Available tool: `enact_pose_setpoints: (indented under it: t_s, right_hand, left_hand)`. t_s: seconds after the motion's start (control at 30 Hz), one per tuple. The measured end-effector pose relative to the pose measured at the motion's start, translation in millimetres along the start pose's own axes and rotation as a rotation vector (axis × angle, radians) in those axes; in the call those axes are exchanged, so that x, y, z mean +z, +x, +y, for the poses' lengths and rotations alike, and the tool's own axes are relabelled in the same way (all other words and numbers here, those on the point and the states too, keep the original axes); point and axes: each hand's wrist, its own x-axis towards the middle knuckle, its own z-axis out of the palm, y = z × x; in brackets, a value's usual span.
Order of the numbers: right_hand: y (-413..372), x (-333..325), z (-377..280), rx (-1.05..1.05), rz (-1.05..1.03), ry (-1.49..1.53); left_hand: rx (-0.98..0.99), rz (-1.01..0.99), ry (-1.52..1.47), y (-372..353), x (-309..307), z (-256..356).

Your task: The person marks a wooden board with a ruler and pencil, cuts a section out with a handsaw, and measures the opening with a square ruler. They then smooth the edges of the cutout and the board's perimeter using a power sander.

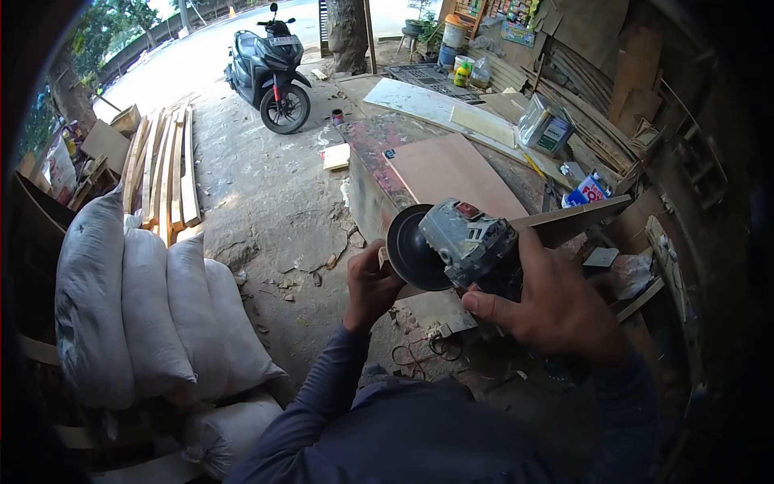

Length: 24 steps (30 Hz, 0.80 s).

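My right hand (556, 302) is wrapped round an angle grinder (469, 239), its thumb lying along the near side of the body. The dark round disc (415, 248) faces left, close to my left hand (371, 286). My left hand is closed on the end of a piece of wood (384, 257), mostly hidden behind the disc. Beyond the grinder a wooden board (579, 219) sticks out to the right. Whether it is the same piece as the one in my left hand cannot be seen, since the grinder covers the middle.
A paint-stained table (375, 153) ahead carries a flat brown panel (455, 173) and a white board (427, 105). Stuffed white sacks (149, 298) stand at left, near long timber strips (165, 161). A scooter (270, 68) is parked beyond. Cables (415, 359) lie below my hands.
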Motion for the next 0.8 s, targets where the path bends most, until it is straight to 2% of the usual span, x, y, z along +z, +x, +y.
enact_pose_setpoints:
  t_s: [0.17,0.27,0.5,0.6,0.73,0.8]
  right_hand:
    - [-5,6,-7,-0.019,0.044,-0.063]
    - [-5,5,-15,0.125,0.019,-0.011]
    - [-9,-4,-1,0.27,0.096,0.045]
    - [-11,3,-8,0.091,0.088,0.069]
    - [-10,14,-18,0.089,0.037,-0.047]
    - [-10,19,-17,0.084,0.052,-0.102]
  left_hand:
    - [0.032,-0.006,-0.005,3,4,6]
    - [0.026,-0.014,0.036,2,1,6]
    - [0.033,-0.008,0.177,3,0,11]
    - [0.035,-0.021,0.158,3,-5,0]
    - [0.173,-0.037,0.17,7,-4,6]
    - [0.164,-0.051,0.166,7,-5,6]
